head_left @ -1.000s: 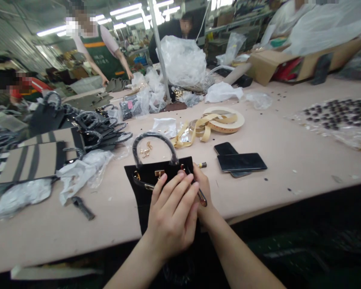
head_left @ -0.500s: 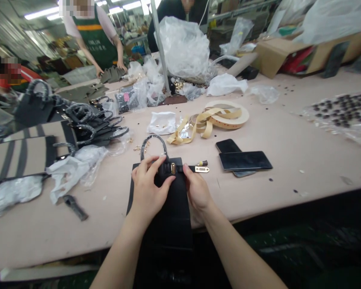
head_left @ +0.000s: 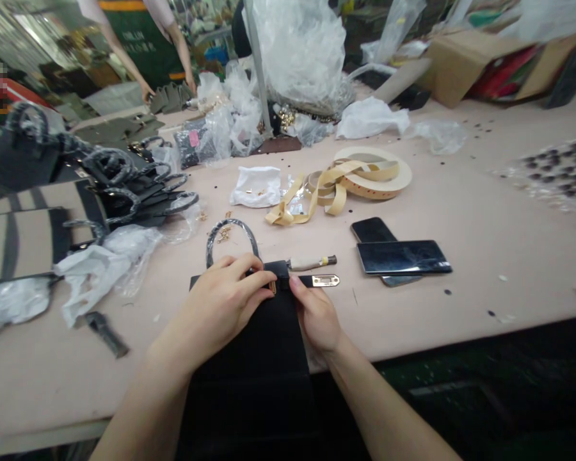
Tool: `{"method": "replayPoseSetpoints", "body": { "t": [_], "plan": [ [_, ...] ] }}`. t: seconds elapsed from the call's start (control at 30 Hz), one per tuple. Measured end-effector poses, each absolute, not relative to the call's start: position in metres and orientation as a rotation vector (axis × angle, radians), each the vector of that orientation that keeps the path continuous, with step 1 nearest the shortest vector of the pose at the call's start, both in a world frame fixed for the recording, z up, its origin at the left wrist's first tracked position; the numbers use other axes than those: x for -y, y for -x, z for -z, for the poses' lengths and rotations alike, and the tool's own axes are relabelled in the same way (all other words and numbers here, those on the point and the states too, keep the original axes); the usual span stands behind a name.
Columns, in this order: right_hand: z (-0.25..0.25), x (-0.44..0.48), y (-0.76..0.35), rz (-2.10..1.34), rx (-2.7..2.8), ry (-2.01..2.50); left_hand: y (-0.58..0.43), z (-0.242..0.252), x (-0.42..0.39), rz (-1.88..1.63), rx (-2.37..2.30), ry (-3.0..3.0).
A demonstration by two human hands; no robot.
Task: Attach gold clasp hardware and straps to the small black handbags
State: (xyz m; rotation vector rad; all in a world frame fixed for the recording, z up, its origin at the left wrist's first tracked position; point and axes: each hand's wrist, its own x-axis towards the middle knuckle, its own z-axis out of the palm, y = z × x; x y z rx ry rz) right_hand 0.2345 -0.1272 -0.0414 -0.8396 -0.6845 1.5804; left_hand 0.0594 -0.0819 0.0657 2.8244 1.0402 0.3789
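Note:
A black handbag (head_left: 259,358) lies at the table's front edge, its plastic-wrapped loop handle (head_left: 233,223) toward the back. My left hand (head_left: 216,304) is closed in a pinch on the small gold clasp (head_left: 272,287) near the bag's top. With its thumb on top, my right hand (head_left: 318,317) grips the black strap (head_left: 305,280) at the bag's right side; its other fingers are partly hidden beneath. The strap's end carries a slotted gold plate (head_left: 326,280) that sticks out past my thumb. Just behind it lies a pale-handled tool (head_left: 312,262).
Two phones (head_left: 403,257) lie crossed at right, with a roll of tan tape (head_left: 388,186) behind. Handbags (head_left: 43,160) and plastic wrapping (head_left: 105,262) crowd the left. A metal pole (head_left: 259,77) stands at the back, and a co-worker in a green apron (head_left: 146,45) handles grey pieces.
My left hand has gone from spread fingers around the clasp to a pinch on it. The bag has shifted slightly, uncovering more of the pale-handled tool. The camera view has tilted down.

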Motion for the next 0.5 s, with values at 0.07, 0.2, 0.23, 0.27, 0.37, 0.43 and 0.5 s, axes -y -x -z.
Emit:
{"method": "replayPoseSetpoints", "body": {
  "t": [0.07, 0.2, 0.23, 0.27, 0.37, 0.43, 0.5],
  "plan": [
    [0.039, 0.128, -0.235, -1.581, 0.671, 0.871, -0.059, -0.067, 0.080, -0.355, -1.020, -2.816],
    [0.034, 0.130, -0.237, -1.566, 0.667, 0.903, -0.061, -0.067, 0.078, -0.351, -1.009, -2.789],
    [0.033, 0.130, -0.237, -1.565, 0.667, 0.895, -0.062, -0.067, 0.079, -0.358, -1.014, -2.781],
    [0.033, 0.130, -0.237, -1.566, 0.663, 0.884, -0.063, -0.067, 0.079, -0.371, -1.022, -2.775],
    [0.033, 0.129, -0.235, -1.563, 0.612, 0.839, -0.065, -0.068, 0.084, -0.449, -1.048, -2.793],
    [0.034, 0.128, -0.233, -1.553, 0.543, 0.808, -0.064, -0.070, 0.089, -0.560, -1.098, -2.836],
    [0.035, 0.127, -0.231, -1.543, 0.474, 0.788, -0.062, -0.072, 0.096, -0.693, -1.189, -2.870]
  ]
}}
